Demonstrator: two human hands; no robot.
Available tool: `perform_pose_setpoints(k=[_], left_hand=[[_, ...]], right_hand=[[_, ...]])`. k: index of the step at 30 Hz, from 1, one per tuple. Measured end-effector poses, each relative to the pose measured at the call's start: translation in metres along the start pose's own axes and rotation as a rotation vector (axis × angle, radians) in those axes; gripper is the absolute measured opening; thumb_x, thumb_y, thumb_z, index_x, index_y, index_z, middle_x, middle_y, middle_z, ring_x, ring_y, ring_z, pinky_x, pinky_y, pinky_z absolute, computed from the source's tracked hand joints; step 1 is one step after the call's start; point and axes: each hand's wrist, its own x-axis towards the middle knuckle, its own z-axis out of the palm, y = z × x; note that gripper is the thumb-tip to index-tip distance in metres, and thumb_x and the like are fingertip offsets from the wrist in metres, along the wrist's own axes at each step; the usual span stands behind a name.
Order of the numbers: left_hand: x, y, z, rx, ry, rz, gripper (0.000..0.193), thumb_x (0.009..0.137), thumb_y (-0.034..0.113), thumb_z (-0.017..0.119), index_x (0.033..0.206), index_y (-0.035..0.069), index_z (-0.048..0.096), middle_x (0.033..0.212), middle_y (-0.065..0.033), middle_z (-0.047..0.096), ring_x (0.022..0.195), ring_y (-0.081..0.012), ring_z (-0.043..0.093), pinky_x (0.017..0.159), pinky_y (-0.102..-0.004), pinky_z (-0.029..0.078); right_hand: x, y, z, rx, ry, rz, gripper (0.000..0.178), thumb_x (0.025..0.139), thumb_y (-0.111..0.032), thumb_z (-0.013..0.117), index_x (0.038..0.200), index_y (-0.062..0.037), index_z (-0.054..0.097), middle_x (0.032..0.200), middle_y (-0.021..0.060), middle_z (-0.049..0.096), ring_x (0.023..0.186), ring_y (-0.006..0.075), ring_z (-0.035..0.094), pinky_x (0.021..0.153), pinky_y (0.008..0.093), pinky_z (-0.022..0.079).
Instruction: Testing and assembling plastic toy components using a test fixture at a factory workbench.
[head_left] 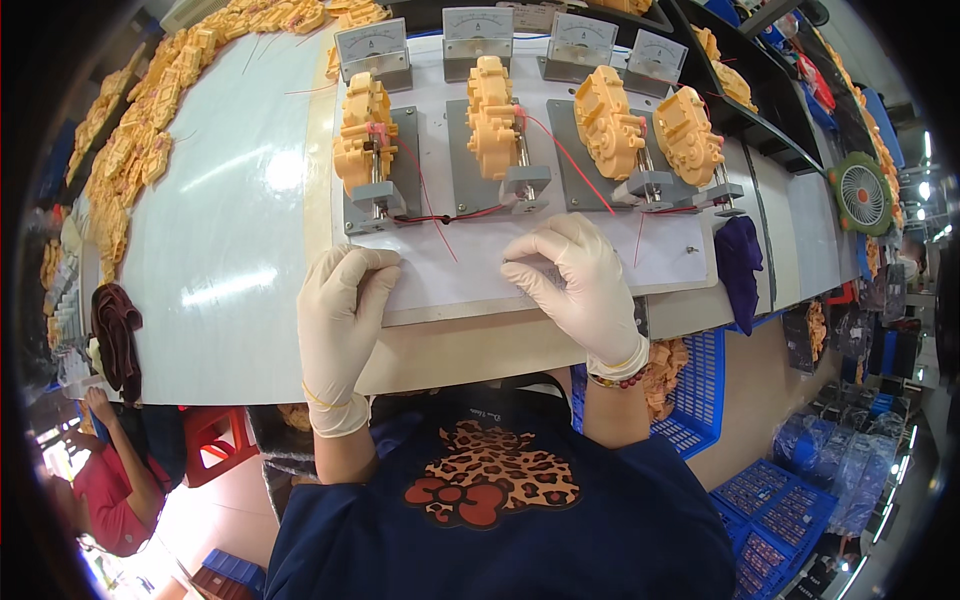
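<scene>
Both my hands wear white gloves at the near edge of a white board. My left hand (348, 305) is curled, thumb close to the fingertips, with nothing showing in it. To its right, my right hand (580, 285) bends inward, thumb and forefinger tips nearly meeting; no object shows between them. Beyond them stand yellow-orange plastic gearbox housings, (364, 130) at the left, (492, 115) beside it, and two more to the right, each on a grey metal fixture (378, 195). Thin red wires (565, 150) trail from them. Neither hand touches a housing.
Analog panel meters (477, 35) line the back. Yellow housings pile up (130, 165) at the far left. A purple cloth (738, 270) hangs at the right edge, near a small green fan (862, 195). Blue crates (700, 390) stand below right. Another person in red (118, 490) sits lower left.
</scene>
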Motion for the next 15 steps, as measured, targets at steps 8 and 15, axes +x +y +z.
perform_pose_setpoints(k=[8, 15], left_hand=[[0.0, 0.003, 0.0, -0.046, 0.004, -0.068, 0.008, 0.085, 0.0, 0.07, 0.092, 0.002, 0.069, 0.082, -0.0083, 0.063, 0.073, -0.0213, 0.06, 0.071, -0.0306, 0.049], [-0.004, 0.014, 0.009, -0.047, 0.099, -0.113, 0.01, 0.085, 0.001, 0.07, 0.094, 0.002, 0.069, 0.086, -0.0079, 0.063, 0.076, -0.0206, 0.06, 0.072, -0.0303, 0.049]], right_hand=[[0.004, 0.0, 0.011, 0.024, 0.044, 0.116, 0.016, 0.082, -0.018, 0.078, 0.086, -0.0071, 0.067, 0.081, 0.0061, 0.064, 0.076, 0.0278, 0.06, 0.069, 0.0393, 0.047], [-0.019, 0.01, -0.013, 0.034, 0.285, -0.002, 0.019, 0.082, -0.008, 0.081, 0.096, -0.003, 0.069, 0.083, 0.0066, 0.065, 0.072, 0.0167, 0.063, 0.066, 0.0287, 0.05]])
